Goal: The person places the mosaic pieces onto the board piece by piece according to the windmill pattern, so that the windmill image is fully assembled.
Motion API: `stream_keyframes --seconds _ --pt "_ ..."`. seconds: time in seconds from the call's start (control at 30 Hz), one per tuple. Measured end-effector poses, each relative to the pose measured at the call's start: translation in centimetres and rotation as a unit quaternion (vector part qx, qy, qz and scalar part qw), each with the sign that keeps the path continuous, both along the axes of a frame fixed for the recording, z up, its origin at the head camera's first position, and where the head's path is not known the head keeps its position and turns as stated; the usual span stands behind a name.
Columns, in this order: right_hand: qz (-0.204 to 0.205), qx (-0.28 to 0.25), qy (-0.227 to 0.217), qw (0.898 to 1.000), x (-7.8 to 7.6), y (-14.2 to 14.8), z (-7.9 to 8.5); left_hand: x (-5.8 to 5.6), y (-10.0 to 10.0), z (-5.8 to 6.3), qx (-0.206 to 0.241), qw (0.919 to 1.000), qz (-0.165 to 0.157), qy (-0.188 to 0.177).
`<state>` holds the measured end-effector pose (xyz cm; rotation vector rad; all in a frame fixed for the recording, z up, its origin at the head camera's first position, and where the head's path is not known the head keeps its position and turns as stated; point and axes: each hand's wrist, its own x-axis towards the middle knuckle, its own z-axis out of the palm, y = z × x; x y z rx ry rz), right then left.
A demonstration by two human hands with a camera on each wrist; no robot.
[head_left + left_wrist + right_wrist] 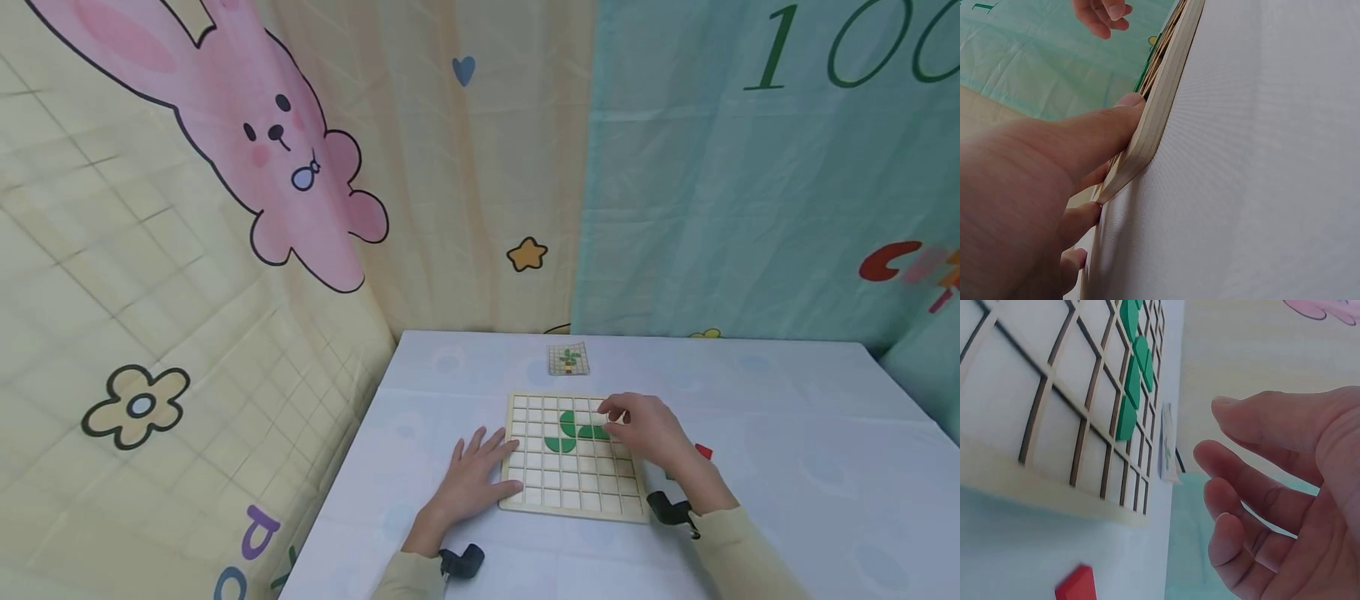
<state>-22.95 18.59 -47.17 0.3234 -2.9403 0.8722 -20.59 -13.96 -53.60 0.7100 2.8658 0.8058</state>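
Observation:
A square wooden grid board [570, 500] lies on the table, with several green quarter-round and leaf-like pieces [1127, 417] set in its cells. My left hand [468, 479] rests at the board's left side, fingers spread; in the left wrist view the thumb [1104, 128] touches the board's edge. Above the board's right part hovers my right hand [654, 429]. The right wrist view shows its fingers [1225, 537] loosely bent, with a gap between thumb and index finger and nothing held.
Behind the board lies a small pattern card [567, 359] with a gridded green plant picture. A red piece [703, 451] is on the white-covered table to the right, partly beside my right wrist. Printed curtains [480, 167] hang at the table's back and left.

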Motion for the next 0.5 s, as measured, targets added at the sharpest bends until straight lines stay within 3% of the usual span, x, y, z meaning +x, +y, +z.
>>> stream_keyframes --seconds 0.23,0.5 --pt "-0.025 0.004 -0.011 1.000 0.4 2.5 0.2 0.0 0.1 0.0 0.000 1.0000 0.001 0.002" --pt "-0.040 0.028 -0.008 0.999 0.6 5.1 -0.6 0.0 0.0 0.0 -0.001 1.0000 0.002 0.002"
